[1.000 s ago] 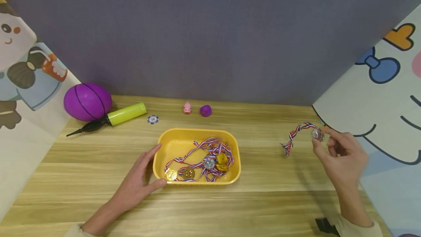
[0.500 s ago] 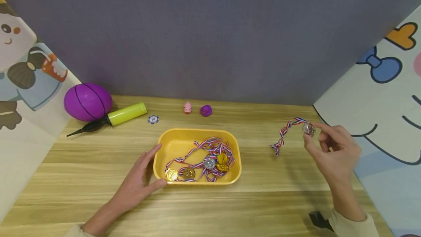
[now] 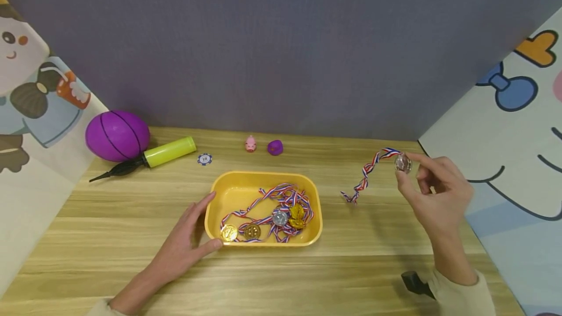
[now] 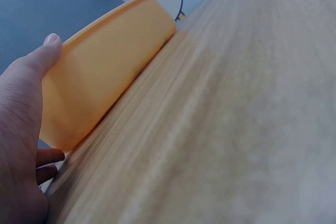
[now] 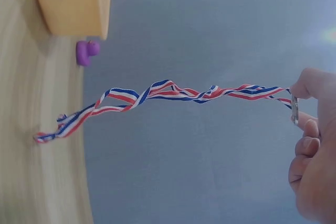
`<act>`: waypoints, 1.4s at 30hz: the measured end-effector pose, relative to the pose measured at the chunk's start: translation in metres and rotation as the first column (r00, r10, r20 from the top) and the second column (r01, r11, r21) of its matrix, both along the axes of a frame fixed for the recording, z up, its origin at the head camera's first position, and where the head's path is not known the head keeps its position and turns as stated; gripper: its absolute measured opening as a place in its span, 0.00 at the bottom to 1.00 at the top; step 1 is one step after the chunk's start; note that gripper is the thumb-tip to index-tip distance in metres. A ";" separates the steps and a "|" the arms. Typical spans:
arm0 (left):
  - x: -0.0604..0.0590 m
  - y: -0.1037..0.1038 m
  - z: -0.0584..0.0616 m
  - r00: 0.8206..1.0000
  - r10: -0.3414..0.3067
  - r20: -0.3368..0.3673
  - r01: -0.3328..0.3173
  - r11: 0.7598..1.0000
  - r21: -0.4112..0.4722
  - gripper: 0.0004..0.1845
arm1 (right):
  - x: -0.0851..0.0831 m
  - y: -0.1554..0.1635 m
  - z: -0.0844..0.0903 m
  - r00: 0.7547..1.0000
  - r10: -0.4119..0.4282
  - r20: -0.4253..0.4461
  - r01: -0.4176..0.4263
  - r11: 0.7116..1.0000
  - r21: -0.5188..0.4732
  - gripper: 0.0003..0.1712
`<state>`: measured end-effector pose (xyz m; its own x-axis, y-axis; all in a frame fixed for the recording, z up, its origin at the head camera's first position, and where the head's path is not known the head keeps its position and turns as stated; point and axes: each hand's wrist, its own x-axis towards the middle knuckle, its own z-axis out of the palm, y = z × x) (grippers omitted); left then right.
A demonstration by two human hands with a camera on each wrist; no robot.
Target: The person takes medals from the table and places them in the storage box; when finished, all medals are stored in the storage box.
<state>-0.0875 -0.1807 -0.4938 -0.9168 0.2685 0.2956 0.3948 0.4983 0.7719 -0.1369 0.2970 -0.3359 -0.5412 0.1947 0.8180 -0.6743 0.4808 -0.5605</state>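
Now, what I see:
R hand: pinching silver medal above table, ribbon trailing down, tip touching wood.
L hand: fingers relaxed, resting vs yellow tray.

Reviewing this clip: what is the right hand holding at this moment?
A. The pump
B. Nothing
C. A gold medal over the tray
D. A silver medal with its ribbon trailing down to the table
D: the right hand pinches a silver medal above the table, right of the tray, and its ribbon hangs until the end touches the wood.
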 end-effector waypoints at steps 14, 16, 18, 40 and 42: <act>0.000 0.000 0.000 1.000 -0.004 -0.002 0.004 1.000 0.003 0.61 | -0.004 -0.021 0.017 0.992 0.093 -0.080 -0.102 0.988 -0.119 0.14; 0.000 0.000 0.000 1.000 -0.001 -0.003 0.001 1.000 -0.001 0.61 | -0.005 -0.024 0.021 0.991 0.100 -0.093 -0.111 0.986 -0.124 0.14; 0.000 0.000 0.000 1.000 0.002 -0.002 -0.002 1.000 -0.003 0.60 | -0.005 -0.027 0.024 0.989 0.104 -0.105 -0.117 0.984 -0.131 0.14; 0.000 0.000 -0.001 1.000 0.012 0.002 -0.012 1.000 -0.016 0.61 | 0.008 -0.091 0.043 0.919 0.346 -0.188 -0.380 0.905 -0.189 0.17; 0.000 0.000 -0.001 1.000 0.015 0.003 -0.015 1.000 -0.020 0.60 | 0.008 -0.095 0.037 0.916 0.372 -0.149 -0.393 0.907 -0.153 0.18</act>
<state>-0.0872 -0.1806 -0.4944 -0.9216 0.2608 0.2874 0.3849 0.5192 0.7631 -0.1292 0.2016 -0.2992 -0.5089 0.1381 0.8497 -0.8502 0.0736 -0.5212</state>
